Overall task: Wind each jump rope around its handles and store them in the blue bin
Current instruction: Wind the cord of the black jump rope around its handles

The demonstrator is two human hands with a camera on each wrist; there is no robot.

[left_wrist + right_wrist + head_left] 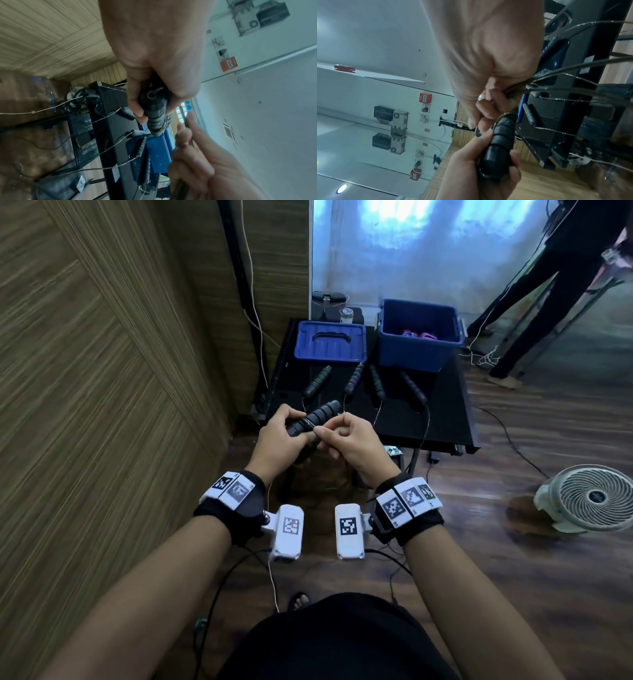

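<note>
Left hand grips paired handles, held above the table's near edge. Right hand pinches thin rope beside them; the wraps are blurred. Four more handles lie mid-table. Bin at the far right corner, its contents hard to make out; lid to its left.

Blue bin is sitting open-topped at the far right of the black table, free from above, a few coloured items lying inside. Its lid is lying just left of it, taking up the far-left part. Four loose handles are fanning across the table in front of bin and lid, their thin cords trailing over the near edge, crossing the direct path forward. Wood panel wall is closing off the left side. Floor fan is standing low on the right.
</note>
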